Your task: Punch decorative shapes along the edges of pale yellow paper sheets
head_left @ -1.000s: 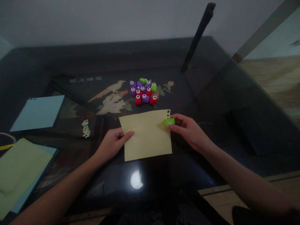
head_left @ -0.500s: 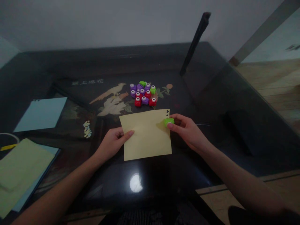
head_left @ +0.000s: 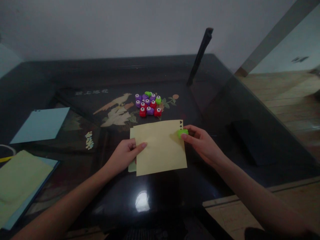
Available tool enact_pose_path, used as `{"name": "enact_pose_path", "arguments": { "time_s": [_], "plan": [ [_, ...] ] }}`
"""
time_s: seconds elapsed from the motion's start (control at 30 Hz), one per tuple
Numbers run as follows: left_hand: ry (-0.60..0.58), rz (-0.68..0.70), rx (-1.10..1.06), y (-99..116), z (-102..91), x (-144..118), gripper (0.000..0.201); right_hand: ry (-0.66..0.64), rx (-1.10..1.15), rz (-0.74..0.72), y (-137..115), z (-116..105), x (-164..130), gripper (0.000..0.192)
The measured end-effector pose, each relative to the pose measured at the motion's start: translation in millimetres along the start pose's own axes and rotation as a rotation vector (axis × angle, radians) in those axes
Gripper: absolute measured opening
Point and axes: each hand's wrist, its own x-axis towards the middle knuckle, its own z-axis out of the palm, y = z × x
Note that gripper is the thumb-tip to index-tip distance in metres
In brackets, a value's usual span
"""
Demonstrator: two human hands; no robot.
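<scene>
My left hand pinches the left edge of a yellow paper sheet, thumb on top and fingers beneath. A pale greenish strip shows past that edge; whether it is another sheet or a reflection I cannot tell. In my right hand is a green craft punch, gripped between thumb and fingers at the sheet's right edge. Just above the punch, small cut-out holes, a heart and a star among them, run down from the sheet's top right corner. The punch hides the edge under it.
Several purple, red and green craft punches cluster beyond the sheet. Tiny paper cut-outs lie to the left, near a blue sheet. Stacked papers sit at lower left. A dark upright rod rises at the glossy table's back right.
The view has shifted slightly. The sheet sits a little farther right in view with both hands, and the pale strip at its left now shows. The punch stays at the right edge.
</scene>
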Motion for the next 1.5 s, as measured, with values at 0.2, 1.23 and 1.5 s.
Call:
{"name": "enact_pose_path", "arguments": {
  "time_s": [0.2, 1.23, 1.5],
  "plan": [
    [0.030, 0.019, 0.052, -4.4, 0.6, 1.2, 0.030, 0.005, -0.022, 0.026, 8.6, -1.7, 0.8, 0.023],
    [-0.013, -0.015, 0.093, -12.2, -1.1, 4.0, 0.031, 0.044, -0.023, 0.051, 10.9, 1.9, 1.7, 0.022],
    [-0.001, -0.017, 0.108, -11.3, -0.6, 4.4, 0.032, 0.062, -0.072, 0.016, 13.5, 1.5, 2.5, 0.023]
  ]
}}
